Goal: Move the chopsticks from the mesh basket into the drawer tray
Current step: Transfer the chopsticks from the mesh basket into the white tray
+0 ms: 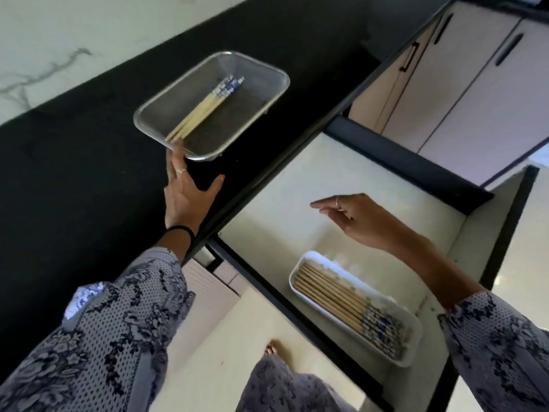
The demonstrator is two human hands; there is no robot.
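Note:
A metal mesh basket [255,69] stands on the black counter and holds several wooden chopsticks [205,110] with blue patterned ends. My left hand [185,197] stretches toward it with straight fingers, the fingertips at the basket's near rim beside the chopstick tips; it holds nothing. In the pulled-out drawer [297,185] lies a white tray [413,337] filled with several matching chopsticks [341,298]. My right hand [353,217] hovers over the drawer's bare floor, above the tray, fingers loosely bent and empty.
The black counter [89,162] runs along the left with a white marbled wall behind it. Cream cabinet doors with black handles [445,84] stand at the upper right. My foot [273,349] and the pale floor show below the drawer.

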